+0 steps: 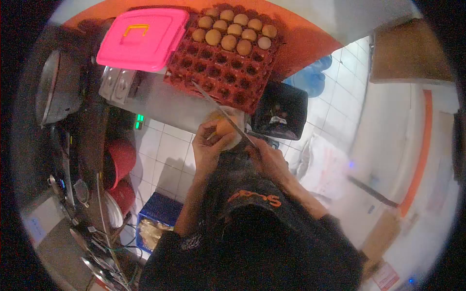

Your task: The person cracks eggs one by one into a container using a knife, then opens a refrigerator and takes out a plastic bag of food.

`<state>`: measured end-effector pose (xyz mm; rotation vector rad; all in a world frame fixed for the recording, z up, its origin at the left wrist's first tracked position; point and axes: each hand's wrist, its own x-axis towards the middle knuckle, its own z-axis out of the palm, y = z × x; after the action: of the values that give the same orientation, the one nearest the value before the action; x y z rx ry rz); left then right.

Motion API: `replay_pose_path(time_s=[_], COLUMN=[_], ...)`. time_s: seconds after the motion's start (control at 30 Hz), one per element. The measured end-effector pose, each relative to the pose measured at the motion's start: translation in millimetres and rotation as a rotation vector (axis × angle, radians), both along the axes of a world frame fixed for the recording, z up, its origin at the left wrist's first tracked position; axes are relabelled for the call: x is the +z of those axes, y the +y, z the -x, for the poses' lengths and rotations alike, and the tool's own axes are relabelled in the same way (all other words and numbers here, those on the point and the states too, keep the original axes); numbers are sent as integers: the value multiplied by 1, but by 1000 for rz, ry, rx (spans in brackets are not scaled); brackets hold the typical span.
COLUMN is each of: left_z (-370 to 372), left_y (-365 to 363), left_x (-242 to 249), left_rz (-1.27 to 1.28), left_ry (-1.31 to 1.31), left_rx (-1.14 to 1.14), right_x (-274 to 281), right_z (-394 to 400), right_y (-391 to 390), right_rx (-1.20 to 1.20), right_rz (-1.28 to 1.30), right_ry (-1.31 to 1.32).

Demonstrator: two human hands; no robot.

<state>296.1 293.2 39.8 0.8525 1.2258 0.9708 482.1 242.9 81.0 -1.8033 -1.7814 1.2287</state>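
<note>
Red egg tray (221,72) close beyond the fingers (209,130), black bin (284,109) just right, knife blade (221,111) crossing above (slanted), open tiled floor (167,150) left.

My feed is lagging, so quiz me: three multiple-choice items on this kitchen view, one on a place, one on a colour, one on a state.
1. Where are the eggs in the red egg tray?
A. All at its far end
B. Filling every cup
C. All at its near end

2. What colour is the lidded box beside the tray?
A. Blue
B. Pink
C. Green

3. How is the knife?
A. Lying on the floor
B. Stuck in the tray
C. Held in the right hand, its blade across the round item that the left hand grips

Answers: 1 A, the near cups sit empty; 2 B, the lid is bright pink with a yellow handle; 3 C, the blade runs from the right hand over the left.
</note>
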Motion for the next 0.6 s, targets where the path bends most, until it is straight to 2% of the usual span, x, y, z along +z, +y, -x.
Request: replay_pose_path(time_s=[0.1,0.27,0.37,0.4,0.47,0.6], left_z=[0,4,14,16,22,42], left_y=[-2,-2,0,2,6,9], left_x=[0,-1,-17,-23,-28,-7], left_rz=[-30,19,-4,-39,-124,-76], left_ry=[5,8,-32,-7,59,303], left_rx=[-5,28,-21,-12,16,-87], right_x=[-37,-35,-29,-29,-32,-14], right_z=[-3,-4,1,-3,-13,-38], right_y=[-10,-11,-2,2,8,-2], right_rx=[81,102,-41,-116,-259,-351], right_rz=[-27,-22,-160,-125,-66,-70], right_ry=[-36,-3,41,24,9,-19])
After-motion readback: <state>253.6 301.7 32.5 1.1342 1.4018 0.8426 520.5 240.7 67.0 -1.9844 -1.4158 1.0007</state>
